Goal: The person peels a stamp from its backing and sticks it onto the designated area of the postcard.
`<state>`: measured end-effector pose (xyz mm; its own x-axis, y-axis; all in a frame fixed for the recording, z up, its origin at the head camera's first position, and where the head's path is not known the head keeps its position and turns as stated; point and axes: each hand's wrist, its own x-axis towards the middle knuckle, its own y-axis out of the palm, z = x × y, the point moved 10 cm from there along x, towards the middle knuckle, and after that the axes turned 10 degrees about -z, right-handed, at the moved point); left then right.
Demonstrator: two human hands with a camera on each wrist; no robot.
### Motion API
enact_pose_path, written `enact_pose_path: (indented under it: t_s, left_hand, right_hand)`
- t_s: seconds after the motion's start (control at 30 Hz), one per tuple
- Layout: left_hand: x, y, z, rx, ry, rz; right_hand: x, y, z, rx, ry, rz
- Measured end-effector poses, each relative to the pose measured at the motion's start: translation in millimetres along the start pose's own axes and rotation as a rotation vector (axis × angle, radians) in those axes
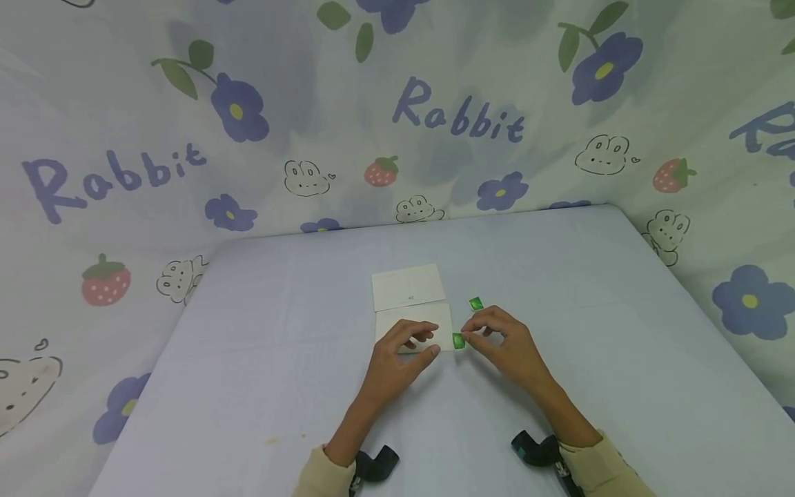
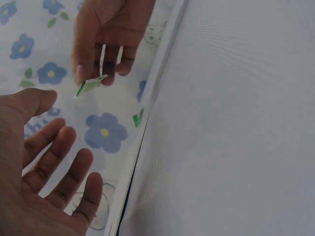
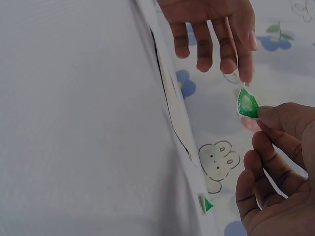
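My right hand [image 1: 511, 347] pinches a small green sticker-like piece [image 1: 458, 341] between thumb and forefinger. In the right wrist view the piece [image 3: 247, 104] shows a green face with a white edge, and in the left wrist view its pale underside [image 2: 91, 85] is turned up. Facing it, my left hand [image 1: 397, 359] hovers with loosely bent fingers and a gap between thumb and forefinger, holding nothing. Beneath the left hand an open white booklet [image 1: 408, 286] lies on the table, its lower page partly hidden by the fingers.
Another small green piece [image 1: 475, 304] lies just beyond my right fingers, right of the booklet. A pale cloth covers the table [image 1: 279, 359]. Behind it hangs a curtain [image 1: 453, 159] printed with rabbits, flowers and strawberries. Black wrist devices [image 1: 535, 449] sit by the sleeves.
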<state>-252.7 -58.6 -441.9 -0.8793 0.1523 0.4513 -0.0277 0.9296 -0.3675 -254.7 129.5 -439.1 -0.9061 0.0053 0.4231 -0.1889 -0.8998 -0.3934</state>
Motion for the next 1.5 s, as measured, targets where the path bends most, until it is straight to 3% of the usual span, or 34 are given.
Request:
enact_pose_path:
  t_s: [1.5]
  left_hand:
    - [-3.7, 7.6, -1.8, 0.009, 0.014, 0.033]
  right_hand:
    - [-2.5, 4.9, 8.1, 0.030, -0.040, 0.013]
